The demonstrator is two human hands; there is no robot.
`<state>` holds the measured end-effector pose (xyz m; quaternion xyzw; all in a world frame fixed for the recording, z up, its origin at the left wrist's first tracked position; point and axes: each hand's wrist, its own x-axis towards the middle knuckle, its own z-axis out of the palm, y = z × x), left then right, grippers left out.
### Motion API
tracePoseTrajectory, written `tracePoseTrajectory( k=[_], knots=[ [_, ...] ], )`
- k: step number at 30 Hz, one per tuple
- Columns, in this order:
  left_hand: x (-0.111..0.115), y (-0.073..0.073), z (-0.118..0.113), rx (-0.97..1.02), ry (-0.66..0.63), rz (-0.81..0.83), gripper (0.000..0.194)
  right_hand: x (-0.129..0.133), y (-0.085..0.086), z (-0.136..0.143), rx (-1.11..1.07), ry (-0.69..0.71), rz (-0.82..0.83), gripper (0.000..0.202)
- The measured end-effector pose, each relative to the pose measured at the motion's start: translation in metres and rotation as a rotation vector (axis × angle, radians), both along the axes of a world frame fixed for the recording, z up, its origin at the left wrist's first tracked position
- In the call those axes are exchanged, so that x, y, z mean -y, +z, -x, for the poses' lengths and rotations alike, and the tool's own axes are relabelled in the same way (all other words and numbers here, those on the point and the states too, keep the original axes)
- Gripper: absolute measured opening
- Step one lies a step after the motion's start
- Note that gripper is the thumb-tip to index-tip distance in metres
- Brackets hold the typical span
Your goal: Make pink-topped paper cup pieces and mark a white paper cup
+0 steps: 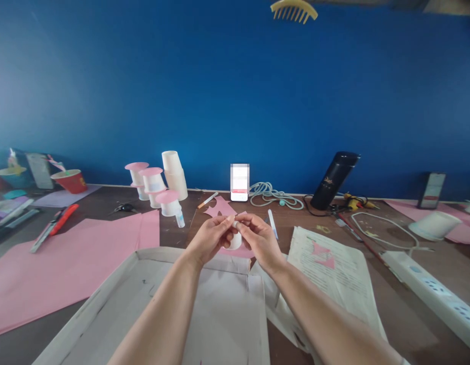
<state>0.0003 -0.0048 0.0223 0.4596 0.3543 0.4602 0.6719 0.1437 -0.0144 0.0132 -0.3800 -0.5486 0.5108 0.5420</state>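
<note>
My left hand (212,235) and my right hand (260,238) meet above the front edge of an open white cardboard box (155,284). Both have their fingers closed in a pinch, with the tips close together around something small and whitish that I cannot make out. Just below the fingertips shows a white rounded piece (233,242), like part of a paper cup, mostly covered by the fingers. Pink paper (240,252) lies under it. Left of the hands stand small white cups with pink discs (168,197) on them, and a glue bottle (180,219).
Behind my hands a phone (239,182) leans on the blue wall, near a coiled cable (275,195). A black flask (334,180) and a power strip (432,289) are right. Pink sheets (75,258) and a utility knife (54,228) lie left; stacked paper cups (174,175) stand behind.
</note>
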Motion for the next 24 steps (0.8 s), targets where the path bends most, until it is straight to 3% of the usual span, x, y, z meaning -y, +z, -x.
tracePoseTrajectory(
  k=[10,24],
  knots=[
    [0.0012,0.0009,0.0038,0.034,-0.110,-0.019,0.033,0.0037,0.0050,0.0035,-0.125,0.096,0.223,0.036],
    [0.0005,0.0015,0.0064,0.043,-0.100,0.016,0.031,0.0000,0.0040,-0.0051,0.050,0.058,0.087,0.033]
  ],
)
